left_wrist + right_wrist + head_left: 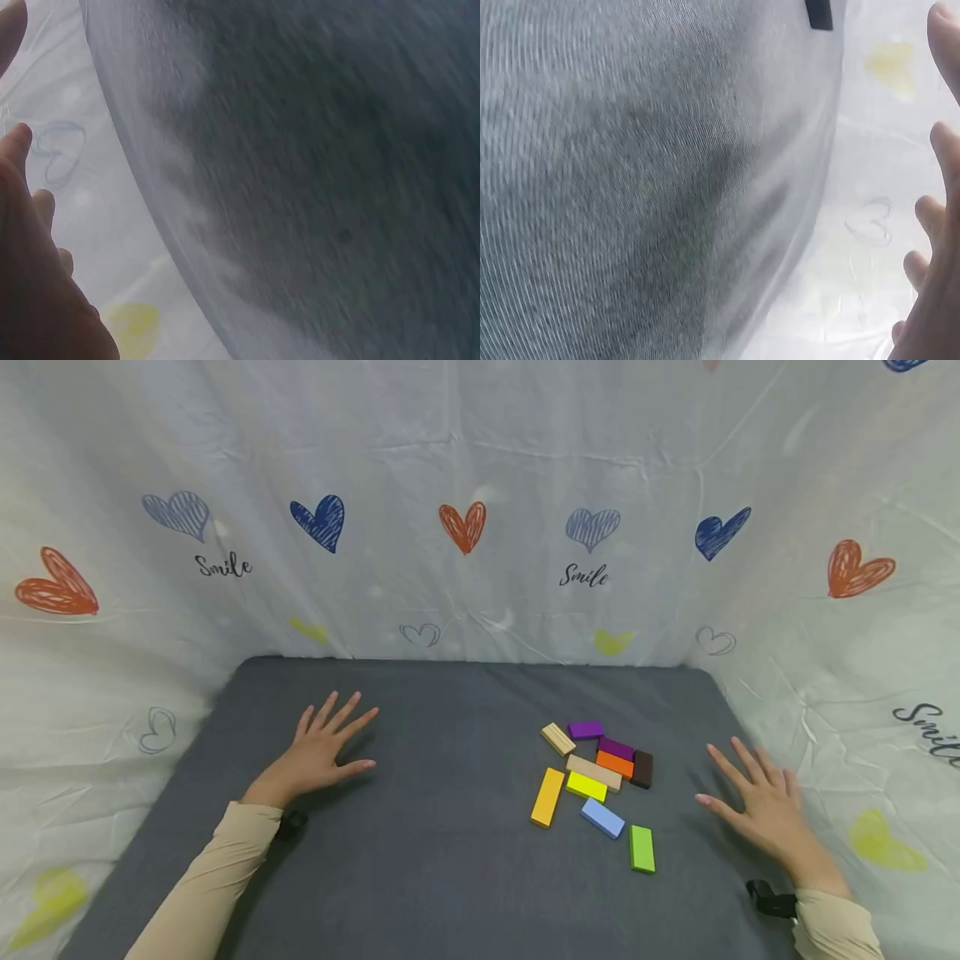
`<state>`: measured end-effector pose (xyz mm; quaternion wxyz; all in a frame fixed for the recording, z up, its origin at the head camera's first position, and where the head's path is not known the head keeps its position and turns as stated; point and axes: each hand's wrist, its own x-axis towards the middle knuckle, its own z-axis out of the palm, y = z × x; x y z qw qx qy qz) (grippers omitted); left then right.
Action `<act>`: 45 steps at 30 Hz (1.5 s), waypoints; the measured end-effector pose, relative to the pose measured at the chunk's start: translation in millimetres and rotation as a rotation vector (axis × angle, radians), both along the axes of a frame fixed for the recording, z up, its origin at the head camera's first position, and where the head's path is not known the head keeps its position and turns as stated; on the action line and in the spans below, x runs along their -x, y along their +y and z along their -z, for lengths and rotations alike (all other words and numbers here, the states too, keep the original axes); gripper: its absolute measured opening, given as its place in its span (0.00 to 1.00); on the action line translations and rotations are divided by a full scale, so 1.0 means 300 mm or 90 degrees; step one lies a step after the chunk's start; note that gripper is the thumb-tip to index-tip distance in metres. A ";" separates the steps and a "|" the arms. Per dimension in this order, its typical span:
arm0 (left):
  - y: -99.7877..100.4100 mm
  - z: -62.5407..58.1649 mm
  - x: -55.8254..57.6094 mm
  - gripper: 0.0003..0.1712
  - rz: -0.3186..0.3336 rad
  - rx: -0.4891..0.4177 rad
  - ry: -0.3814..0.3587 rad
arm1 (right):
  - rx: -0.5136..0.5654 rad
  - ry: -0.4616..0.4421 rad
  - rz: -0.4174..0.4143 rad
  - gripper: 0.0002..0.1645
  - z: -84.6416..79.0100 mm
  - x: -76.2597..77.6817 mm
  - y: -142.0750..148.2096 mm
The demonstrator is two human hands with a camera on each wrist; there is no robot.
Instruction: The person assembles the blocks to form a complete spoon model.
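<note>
My left hand [318, 753] is spread over the left part of the grey table, fingers straight and holding nothing. Its shadow falls on the cloth beside it. On the right, my right hand [767, 810] is likewise spread, empty, near the table's right edge. Nearest to it are a dark brown block [642, 769] and a green block [642, 848]. Clustered by the brown one are orange [615, 765], dark purple [616, 748], tan [593, 772] and yellow [587, 787] blocks. In the right wrist view the brown block [820, 13] shows at the top edge.
Around the cluster lie a purple block [586, 730], a ribbed pale block [558, 739], an amber block [547, 797] and a blue block [603, 818]. A white curtain [517, 602] printed with hearts surrounds the grey table [435, 877] at the back and sides.
</note>
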<state>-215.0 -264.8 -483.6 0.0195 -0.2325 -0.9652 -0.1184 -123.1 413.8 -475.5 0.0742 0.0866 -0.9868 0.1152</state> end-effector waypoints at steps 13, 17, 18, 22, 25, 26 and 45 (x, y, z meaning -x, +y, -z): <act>0.216 0.005 0.034 0.49 0.100 0.004 -0.005 | 0.013 0.006 -0.069 0.49 0.021 0.004 -0.130; 0.292 0.016 0.040 0.48 0.146 0.012 -0.012 | 0.009 -0.010 -0.088 0.47 0.029 0.006 -0.186; 0.311 0.018 0.041 0.48 0.159 0.014 -0.015 | 0.010 -0.018 -0.093 0.47 0.030 0.007 -0.201; 0.385 0.020 0.039 0.48 0.205 0.020 -0.038 | 0.011 -0.056 -0.110 0.45 0.034 0.010 -0.261; 0.439 0.021 0.038 0.48 0.231 0.027 -0.053 | 0.019 -0.066 -0.133 0.43 0.039 0.013 -0.308; 0.457 0.020 0.038 0.48 0.238 0.030 -0.059 | 0.022 -0.064 -0.143 0.42 0.043 0.015 -0.322; 0.735 0.028 0.013 0.47 0.311 0.076 -0.160 | 0.007 0.062 -0.282 0.25 0.081 0.039 -0.455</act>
